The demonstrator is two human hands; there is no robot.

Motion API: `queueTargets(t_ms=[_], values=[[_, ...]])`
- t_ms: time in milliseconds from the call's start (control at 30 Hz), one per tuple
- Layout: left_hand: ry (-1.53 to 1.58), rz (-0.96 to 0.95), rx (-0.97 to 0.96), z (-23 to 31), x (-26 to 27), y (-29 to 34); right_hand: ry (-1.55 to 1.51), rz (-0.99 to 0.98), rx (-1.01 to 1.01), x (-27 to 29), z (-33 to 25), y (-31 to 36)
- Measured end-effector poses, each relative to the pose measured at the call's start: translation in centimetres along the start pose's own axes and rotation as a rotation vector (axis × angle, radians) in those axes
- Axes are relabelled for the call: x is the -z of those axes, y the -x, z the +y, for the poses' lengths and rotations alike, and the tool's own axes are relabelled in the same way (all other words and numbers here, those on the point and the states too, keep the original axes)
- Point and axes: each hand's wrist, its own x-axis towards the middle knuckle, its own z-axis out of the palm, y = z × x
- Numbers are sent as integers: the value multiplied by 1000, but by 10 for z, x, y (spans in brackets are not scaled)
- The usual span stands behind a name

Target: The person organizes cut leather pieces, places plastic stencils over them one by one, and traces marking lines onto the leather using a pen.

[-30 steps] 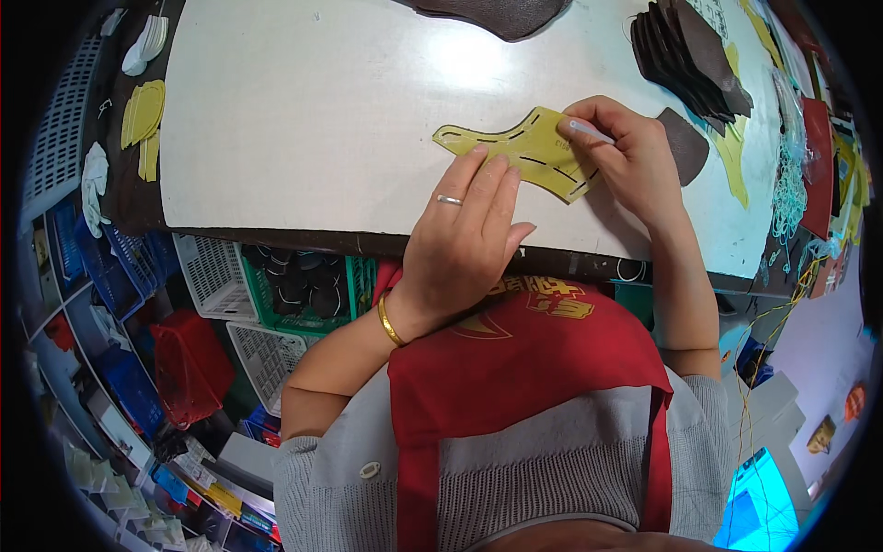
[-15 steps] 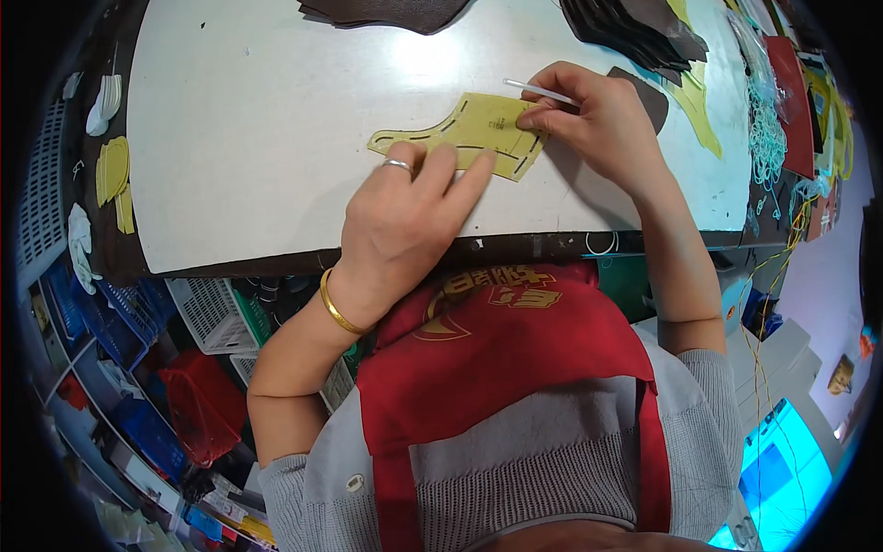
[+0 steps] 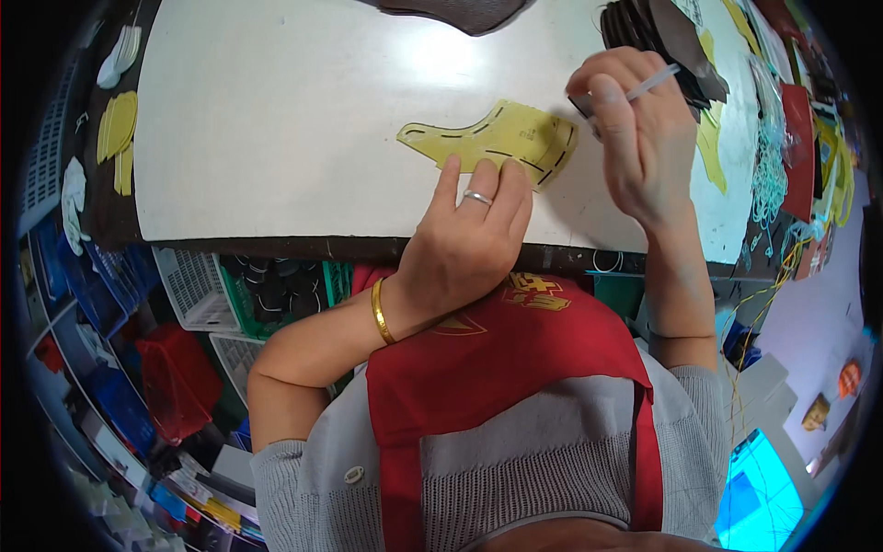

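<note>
Yellow template [image 3: 501, 140] lies flat on white table [image 3: 276, 120], near its front edge, right of centre. Your left hand [image 3: 464, 244] presses fingertips [image 3: 481, 170] on template's near edge, fingers spread slightly. Your right hand [image 3: 639, 129] hovers just right of template, lifted off it, pinching thin white pen [image 3: 648, 86]. Stack of dark cut pieces [image 3: 658, 37] lies far right. Small yellow pieces [image 3: 118, 138] sit far left.
</note>
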Motion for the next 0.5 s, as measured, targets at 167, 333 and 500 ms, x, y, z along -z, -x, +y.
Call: queueTargets(t_ms=[167, 333, 500], values=[[62, 13, 44, 2, 0, 1, -573, -387, -282, -40, -26, -16], [65, 19, 25, 3, -3, 5, -427, -409, -120, -63, -37, -24], [88, 53, 31, 3, -6, 5, -225, -368, 78, -51, -36, -21]])
